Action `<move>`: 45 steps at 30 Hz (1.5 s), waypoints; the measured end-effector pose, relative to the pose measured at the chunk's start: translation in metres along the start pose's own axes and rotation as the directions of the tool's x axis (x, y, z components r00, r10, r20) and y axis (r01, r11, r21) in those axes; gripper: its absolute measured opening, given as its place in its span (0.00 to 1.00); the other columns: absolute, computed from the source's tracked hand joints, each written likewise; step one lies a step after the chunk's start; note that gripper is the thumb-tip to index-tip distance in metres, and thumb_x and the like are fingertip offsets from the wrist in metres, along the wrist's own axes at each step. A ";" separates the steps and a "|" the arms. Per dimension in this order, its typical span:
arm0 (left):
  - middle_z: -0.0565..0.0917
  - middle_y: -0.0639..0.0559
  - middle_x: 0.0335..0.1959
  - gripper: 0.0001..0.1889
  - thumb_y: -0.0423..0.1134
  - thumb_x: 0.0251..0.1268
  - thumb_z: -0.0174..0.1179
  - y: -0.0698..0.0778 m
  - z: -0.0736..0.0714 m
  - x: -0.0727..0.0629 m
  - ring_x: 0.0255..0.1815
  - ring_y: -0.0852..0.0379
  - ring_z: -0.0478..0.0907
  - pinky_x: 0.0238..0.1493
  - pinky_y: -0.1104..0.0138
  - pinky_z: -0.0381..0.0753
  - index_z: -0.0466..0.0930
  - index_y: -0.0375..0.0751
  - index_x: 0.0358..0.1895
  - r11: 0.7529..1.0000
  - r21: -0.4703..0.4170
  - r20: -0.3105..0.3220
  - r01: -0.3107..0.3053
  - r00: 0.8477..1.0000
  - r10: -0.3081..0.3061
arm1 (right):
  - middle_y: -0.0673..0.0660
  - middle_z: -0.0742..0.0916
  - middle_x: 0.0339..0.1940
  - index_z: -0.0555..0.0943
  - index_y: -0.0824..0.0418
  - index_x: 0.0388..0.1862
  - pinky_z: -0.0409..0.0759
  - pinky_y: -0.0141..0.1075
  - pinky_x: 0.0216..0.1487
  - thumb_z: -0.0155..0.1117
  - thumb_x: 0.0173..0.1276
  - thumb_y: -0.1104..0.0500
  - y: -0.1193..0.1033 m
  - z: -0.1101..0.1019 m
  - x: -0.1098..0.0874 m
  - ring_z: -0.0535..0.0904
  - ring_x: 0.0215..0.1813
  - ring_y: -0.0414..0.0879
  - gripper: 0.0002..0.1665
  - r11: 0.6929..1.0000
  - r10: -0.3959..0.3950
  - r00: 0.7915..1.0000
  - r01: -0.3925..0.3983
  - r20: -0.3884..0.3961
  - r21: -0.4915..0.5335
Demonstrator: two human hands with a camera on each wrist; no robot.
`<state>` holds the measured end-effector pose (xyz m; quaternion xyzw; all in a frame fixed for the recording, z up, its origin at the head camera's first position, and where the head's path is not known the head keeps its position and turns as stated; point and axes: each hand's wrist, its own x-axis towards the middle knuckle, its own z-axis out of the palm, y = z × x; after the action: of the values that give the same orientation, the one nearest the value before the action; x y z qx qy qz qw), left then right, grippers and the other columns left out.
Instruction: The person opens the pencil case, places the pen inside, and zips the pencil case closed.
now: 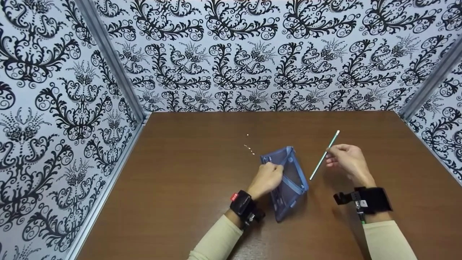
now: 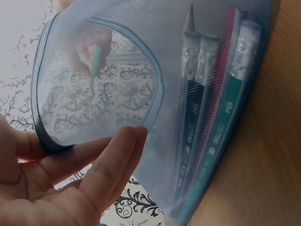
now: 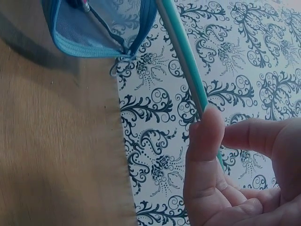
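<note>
My left hand [image 1: 267, 177] grips the upper edge of a blue mesh zipper pouch [image 1: 299, 168], which is tilted with its mouth spread open toward the right. Through the mesh in the left wrist view, several pencils show inside, among them a green pencil [image 2: 221, 127] and a dark pencil [image 2: 189, 113], plus something red [image 2: 225, 61]. Between thumb and fingertips, my right hand [image 1: 348, 160] pinches a teal pencil [image 1: 322, 158] with a white upper end. It is held slanted above the table, its lower end beside the pouch mouth and apart from it.
Beneath both hands lies a brown wooden table [image 1: 173, 187]. Small bright specks [image 1: 249, 148] show on it behind the pouch. A patterned back wall [image 1: 245, 57] and a patterned left wall [image 1: 54, 119] border the table, with another on the right.
</note>
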<state>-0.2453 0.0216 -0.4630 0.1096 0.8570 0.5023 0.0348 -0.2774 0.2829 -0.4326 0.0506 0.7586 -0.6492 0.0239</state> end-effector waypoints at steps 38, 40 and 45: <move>0.60 0.60 0.12 0.24 0.39 0.70 0.45 0.000 0.000 0.000 0.15 0.63 0.61 0.19 0.70 0.61 0.57 0.52 0.11 0.999 0.031 -0.011 -0.029 1.000 0.029 | 0.55 0.86 0.29 0.71 0.77 0.52 0.82 0.32 0.27 0.55 0.73 0.63 0.004 0.038 -0.004 0.81 0.24 0.39 0.17 0.997 -0.014 0.997 0.020 0.077 -0.078; 0.60 0.60 0.12 0.24 0.39 0.71 0.45 0.000 0.000 0.000 0.15 0.63 0.62 0.18 0.70 0.61 0.58 0.52 0.11 1.000 0.020 -0.008 -0.021 1.000 0.022 | 0.55 0.86 0.29 0.72 0.76 0.52 0.81 0.32 0.26 0.55 0.72 0.63 0.005 0.039 -0.004 0.81 0.24 0.39 0.17 0.995 -0.013 0.997 0.020 0.080 -0.094; 0.61 0.60 0.12 0.24 0.40 0.71 0.45 0.000 0.001 -0.001 0.15 0.63 0.61 0.18 0.70 0.61 0.58 0.52 0.11 1.000 0.006 -0.007 -0.011 1.000 0.011 | 0.54 0.86 0.28 0.74 0.75 0.50 0.77 0.30 0.22 0.56 0.72 0.63 0.007 0.043 -0.006 0.77 0.21 0.38 0.16 0.988 -0.016 0.996 0.030 0.090 -0.151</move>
<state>-0.2445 0.0220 -0.4635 0.1127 0.8581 0.5002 0.0286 -0.2720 0.2414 -0.4451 0.0111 0.8047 -0.5911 0.0538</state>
